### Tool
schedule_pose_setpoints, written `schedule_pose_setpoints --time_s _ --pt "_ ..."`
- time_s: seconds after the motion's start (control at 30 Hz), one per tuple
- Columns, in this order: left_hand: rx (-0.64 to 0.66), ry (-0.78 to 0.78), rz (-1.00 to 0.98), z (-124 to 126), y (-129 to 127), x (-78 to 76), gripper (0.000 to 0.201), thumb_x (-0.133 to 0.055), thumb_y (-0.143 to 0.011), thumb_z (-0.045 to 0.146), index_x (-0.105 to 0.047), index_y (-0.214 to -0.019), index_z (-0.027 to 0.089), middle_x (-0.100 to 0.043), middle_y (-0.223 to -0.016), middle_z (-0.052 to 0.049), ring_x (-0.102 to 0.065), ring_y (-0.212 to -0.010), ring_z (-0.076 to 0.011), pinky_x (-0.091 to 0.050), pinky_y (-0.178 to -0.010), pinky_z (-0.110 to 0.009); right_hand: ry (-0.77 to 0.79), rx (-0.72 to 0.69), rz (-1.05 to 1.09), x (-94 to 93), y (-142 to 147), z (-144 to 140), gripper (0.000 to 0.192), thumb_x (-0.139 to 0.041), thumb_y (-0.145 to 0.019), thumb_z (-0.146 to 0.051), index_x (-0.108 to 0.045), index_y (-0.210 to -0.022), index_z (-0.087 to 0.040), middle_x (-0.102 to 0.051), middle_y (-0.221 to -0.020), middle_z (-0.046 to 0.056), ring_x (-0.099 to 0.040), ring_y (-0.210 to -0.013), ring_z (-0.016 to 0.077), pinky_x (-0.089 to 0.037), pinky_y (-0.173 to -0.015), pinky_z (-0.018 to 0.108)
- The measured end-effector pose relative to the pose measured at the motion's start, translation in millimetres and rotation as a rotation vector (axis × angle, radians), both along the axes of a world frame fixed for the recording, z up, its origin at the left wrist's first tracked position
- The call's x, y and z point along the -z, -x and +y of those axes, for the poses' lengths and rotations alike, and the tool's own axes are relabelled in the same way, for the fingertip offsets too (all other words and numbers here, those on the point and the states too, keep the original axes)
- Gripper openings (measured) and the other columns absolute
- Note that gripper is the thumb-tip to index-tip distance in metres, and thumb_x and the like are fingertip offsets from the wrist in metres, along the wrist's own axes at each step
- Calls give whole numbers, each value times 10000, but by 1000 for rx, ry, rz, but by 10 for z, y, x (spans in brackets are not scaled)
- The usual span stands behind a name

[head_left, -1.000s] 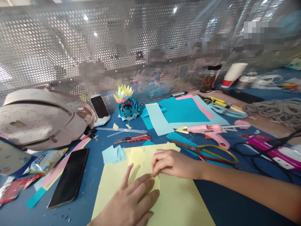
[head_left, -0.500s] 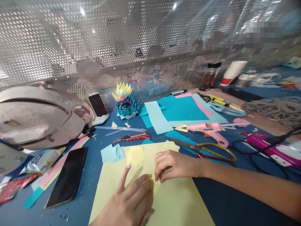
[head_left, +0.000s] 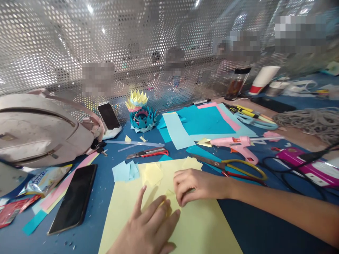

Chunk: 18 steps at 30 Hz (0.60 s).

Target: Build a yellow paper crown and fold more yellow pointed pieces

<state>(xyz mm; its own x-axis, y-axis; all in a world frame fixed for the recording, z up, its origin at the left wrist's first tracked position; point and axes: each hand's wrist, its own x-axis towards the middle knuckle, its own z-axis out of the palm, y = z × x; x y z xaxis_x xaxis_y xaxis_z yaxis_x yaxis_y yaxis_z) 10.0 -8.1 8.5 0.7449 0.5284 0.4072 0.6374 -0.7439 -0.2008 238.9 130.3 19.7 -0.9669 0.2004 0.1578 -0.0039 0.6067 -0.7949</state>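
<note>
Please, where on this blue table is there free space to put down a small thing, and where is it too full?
Bare blue table shows between the black phone and the big yellow sheet, and again right of that sheet, below the right forearm. It is crowded behind the right hand: scissors, pink glue gun, cutter and paper squares.
</note>
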Motion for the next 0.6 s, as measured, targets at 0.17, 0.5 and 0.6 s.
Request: schedule_pose_setpoints --time_s 0.17,0.5,0.6 --pt "2 7 22 6 10 12 444 -397 -1057 492 -647 -1310 227 -687 -1133 -27 -577 -1219 -216 117 -1233 -602 -18 86 -91 -14 14 9 364 -614 -977 -479 -745 -820 -177 -677 -798 31 -586 -812 153 -439 -743 266" --pt "-6 7 -21 6 -2 81 443 -400 -1054 490 -639 -1319 227 -674 -1115 -36 -581 -1208 -225 94 -1234 -617 -243 133 -143 -18 35 -101 150 -693 -938 -278 -651 -829 -183 -640 -799 -4 -573 -811 154 -394 -753 276" --pt "-1 18 -19 9 -8 69 446 -367 -1067 473 -642 -1315 225 -675 -1118 -30 -576 -1206 -220 119 -1228 -615 -296 151 -156 -4 31 -122 131 -714 -920 -255 -643 -838 -183 -633 -813 -9 -569 -817 154 -391 -759 280"
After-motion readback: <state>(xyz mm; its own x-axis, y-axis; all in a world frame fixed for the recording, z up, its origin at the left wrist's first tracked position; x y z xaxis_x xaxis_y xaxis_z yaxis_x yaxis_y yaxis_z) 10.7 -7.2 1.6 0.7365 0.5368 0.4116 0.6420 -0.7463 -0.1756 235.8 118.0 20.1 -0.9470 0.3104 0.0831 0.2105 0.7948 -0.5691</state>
